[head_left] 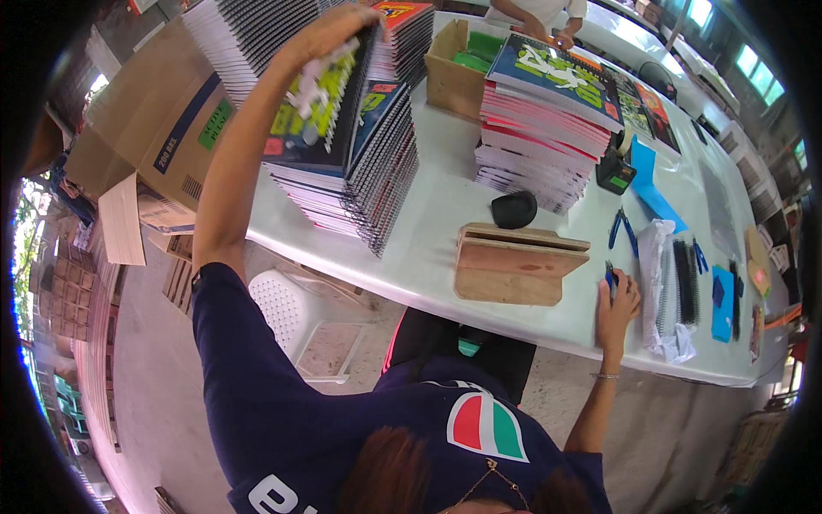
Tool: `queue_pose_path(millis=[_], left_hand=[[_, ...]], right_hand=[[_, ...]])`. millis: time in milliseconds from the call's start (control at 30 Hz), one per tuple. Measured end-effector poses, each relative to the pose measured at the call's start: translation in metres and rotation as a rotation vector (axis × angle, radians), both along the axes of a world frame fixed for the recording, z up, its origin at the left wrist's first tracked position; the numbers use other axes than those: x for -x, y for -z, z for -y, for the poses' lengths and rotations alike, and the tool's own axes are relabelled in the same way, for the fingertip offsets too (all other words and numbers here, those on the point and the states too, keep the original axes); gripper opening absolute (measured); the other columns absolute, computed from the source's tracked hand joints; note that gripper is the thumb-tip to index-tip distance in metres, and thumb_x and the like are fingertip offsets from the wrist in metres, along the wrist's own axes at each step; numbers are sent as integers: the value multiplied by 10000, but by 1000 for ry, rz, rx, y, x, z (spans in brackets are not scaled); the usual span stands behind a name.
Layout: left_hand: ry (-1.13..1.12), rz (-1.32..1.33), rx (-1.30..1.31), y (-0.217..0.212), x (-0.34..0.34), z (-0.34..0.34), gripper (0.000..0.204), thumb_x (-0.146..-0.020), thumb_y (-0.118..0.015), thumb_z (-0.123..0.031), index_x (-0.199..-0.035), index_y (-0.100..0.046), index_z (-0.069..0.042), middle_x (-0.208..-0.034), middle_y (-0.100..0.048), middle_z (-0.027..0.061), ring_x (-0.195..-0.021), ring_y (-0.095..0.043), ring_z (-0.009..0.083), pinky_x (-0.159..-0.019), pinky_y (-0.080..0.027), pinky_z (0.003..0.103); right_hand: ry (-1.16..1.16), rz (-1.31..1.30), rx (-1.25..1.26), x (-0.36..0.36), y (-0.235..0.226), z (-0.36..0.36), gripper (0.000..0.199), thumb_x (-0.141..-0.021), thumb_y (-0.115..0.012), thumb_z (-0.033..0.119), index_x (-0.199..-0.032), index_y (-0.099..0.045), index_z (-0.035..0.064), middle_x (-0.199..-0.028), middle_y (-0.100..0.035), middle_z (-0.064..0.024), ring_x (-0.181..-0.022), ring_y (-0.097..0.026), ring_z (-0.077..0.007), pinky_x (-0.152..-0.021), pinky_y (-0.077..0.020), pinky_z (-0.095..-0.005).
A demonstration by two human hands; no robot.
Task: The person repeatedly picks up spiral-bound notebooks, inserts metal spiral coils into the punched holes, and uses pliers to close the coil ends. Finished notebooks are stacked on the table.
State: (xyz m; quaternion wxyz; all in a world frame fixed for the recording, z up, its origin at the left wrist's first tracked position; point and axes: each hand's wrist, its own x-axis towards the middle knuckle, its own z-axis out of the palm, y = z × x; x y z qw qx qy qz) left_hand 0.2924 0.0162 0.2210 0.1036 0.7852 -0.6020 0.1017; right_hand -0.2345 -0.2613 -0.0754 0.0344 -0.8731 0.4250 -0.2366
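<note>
My left hand (338, 32) is stretched far across the table, its fingers closed on the upper edge of a dark spiral notebook (318, 103) with a green and white cover. That notebook is tilted up over a stack of spiral notebooks (381, 176), whose wire bindings face the near right side. On the right part of the table, my right hand (620, 301) is closed around blue-handled pliers (610, 274), resting on the tabletop. A second pair of blue-handled pliers (622, 231) lies just beyond it.
A wooden jig (518, 265) stands near the table's front edge, with a black rounded object (514, 209) behind it. Farther back are another notebook stack (539, 146) and a box (449, 81). Binding coils (685, 283) lie right. A carton (163, 128) stands left; a person works opposite.
</note>
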Motion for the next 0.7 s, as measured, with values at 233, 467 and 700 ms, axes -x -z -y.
queue_pose_path(millis=[233,467,700], left_hand=[[44,221,72,77,-12,-58,463,-1005,-410,-299,-1416,-505,-109,-1323,-544,200,-1225,-500,365,-1088,-385,400],[-242,18,-153,108,29,-92,538,-1017,-329,-528,-1490,-410,-286,-1517,-405,101,-1437,-289,318,-1166,-216,518],[-215,-261,-80,92,45,-105,629,-976,-382,-607,-1476,-447,-231,-1574,-325,86,-1468,-235,300,-1207,-166,453]], right_hand=[[-312,344,-132,-46,-66,86,390,-1011,-523,346,-1252,-593,48,-1240,-611,-150,-1141,-569,-329,-1003,-415,-391],[-476,648,-498,-153,-192,93,577,-988,-488,528,-1335,-562,74,-1249,-605,-86,-1084,-572,-193,-958,-432,-332],[-432,603,-699,-216,-204,122,612,-937,-523,621,-1292,-597,129,-1153,-621,-54,-1046,-576,-164,-941,-432,-369]])
